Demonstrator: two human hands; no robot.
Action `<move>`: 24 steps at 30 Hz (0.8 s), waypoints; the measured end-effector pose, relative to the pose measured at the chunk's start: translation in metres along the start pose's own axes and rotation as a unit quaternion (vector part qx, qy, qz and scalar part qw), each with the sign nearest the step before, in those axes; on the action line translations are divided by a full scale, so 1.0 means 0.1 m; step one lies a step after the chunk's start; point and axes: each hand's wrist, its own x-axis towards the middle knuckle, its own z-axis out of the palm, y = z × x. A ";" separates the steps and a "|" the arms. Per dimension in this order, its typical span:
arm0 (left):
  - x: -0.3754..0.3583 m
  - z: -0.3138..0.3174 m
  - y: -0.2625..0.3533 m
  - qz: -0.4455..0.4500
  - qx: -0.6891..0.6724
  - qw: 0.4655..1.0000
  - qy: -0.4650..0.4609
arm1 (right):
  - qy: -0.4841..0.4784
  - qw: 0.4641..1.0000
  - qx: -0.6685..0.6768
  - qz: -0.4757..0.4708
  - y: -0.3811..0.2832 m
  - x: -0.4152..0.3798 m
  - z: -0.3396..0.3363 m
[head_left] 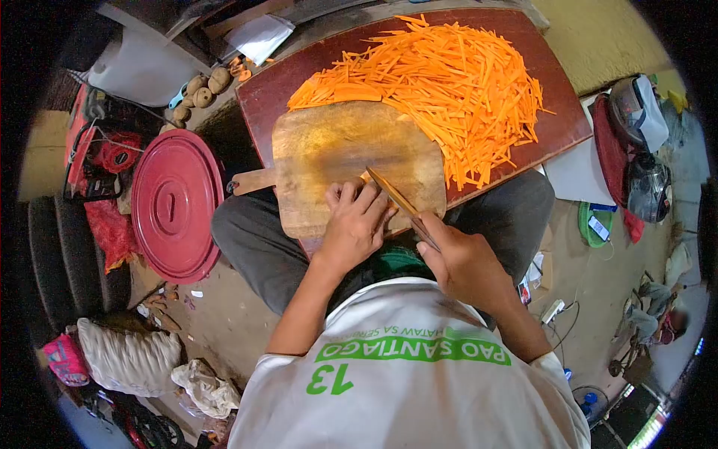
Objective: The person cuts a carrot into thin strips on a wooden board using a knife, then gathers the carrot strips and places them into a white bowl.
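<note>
My right hand (465, 258) grips a knife (394, 193) by its handle, the blade pointing up and to the left over the wooden cutting board (307, 153). Close beside the blade, the curled fingers of my left hand (355, 223) press down on a piece of carrot (365, 177), which they mostly cover. The board rests across my lap and on the edge of a dark red tabletop (262, 93), its handle to the left. Behind and to the right of the board lies a large heap of carrot strips (464, 82).
At my left stands a round red lid (172, 206), with several brown roundish objects (202, 96) beyond it. A white sack (129, 358) lies at the lower left. On the right are a green basket (594, 224) with a phone and a clear-lidded pot (648, 187).
</note>
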 end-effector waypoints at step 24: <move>-0.02 -0.03 0.00 0.008 0.008 1.000 -0.011 | -0.010 1.000 0.017 -0.001 0.11 0.58 0.29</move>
